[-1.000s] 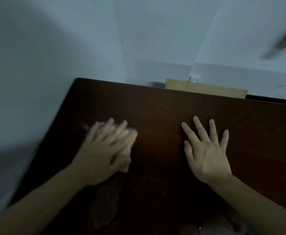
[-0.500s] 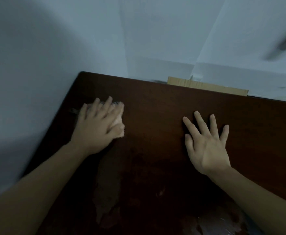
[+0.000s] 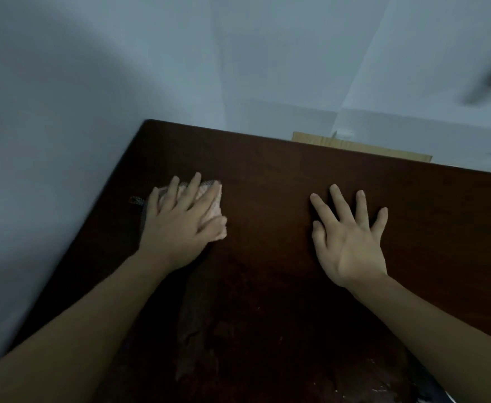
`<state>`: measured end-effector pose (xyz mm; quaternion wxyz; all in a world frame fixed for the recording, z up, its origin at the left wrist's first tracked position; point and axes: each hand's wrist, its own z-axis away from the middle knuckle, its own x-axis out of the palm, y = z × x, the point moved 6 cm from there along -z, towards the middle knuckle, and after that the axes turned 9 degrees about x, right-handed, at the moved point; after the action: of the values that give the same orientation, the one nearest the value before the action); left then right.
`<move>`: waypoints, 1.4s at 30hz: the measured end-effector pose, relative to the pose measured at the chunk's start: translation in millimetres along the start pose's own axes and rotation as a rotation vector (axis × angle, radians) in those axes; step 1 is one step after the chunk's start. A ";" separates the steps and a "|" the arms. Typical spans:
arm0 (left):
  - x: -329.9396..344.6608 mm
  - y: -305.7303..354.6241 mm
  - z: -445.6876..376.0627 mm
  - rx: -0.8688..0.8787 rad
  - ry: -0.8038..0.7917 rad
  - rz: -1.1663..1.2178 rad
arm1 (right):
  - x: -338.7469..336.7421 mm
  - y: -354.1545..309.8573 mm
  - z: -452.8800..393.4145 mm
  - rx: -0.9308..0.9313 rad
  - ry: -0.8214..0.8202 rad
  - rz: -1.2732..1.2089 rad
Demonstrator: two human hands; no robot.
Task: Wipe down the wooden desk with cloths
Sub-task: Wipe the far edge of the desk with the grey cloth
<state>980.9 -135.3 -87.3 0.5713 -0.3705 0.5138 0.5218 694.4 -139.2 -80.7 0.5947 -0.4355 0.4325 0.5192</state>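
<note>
A pale blue-grey wall is seen behind and to the left of a dark brown wooden desk, whose far left corner is set against it. A flat strip of light tan cardboard is visible beyond the desk's far edge. A duller, smeared patch is seen on the near part of the desk top, between the two forearms.

The left hand is laid flat on a small pink folded cloth with a grey mesh edging, near the desk's left edge. Its fingers are extended and slightly spread, pressing the cloth down against the wood; nothing is gripped or curled round. The cloth is shown poking out beyond the fingertips and beside the thumb, with the mesh part seen left of the little finger.

The right hand is rested palm down on bare wood, well apart from the cloth, with fingers straight and fanned and nothing held.

Compared with half a second earlier, the left hand and cloth are found slightly nearer the desk's centre and a little further from the far corner, while the right hand is unchanged in pose.
</note>
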 end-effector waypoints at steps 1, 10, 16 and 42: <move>-0.8 7.7 -3.7 -0.030 0.003 0.017 | 0.4 0.2 0.2 -0.002 -0.003 0.005; 17.9 108.3 61.2 0.255 -0.038 0.022 | -2.5 -1.4 0.8 -0.016 -0.001 0.022; 6.2 14.8 30.1 -0.052 0.008 -0.033 | -0.2 -1.4 0.7 -0.033 -0.008 0.032; 14.4 7.0 67.7 -0.391 0.053 0.067 | -0.8 -3.7 0.5 -0.073 0.016 0.013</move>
<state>986.6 -65.9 -87.2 0.4570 -0.4709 0.4294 0.6205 698.1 -139.3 -79.5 0.5714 -0.4583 0.4208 0.5351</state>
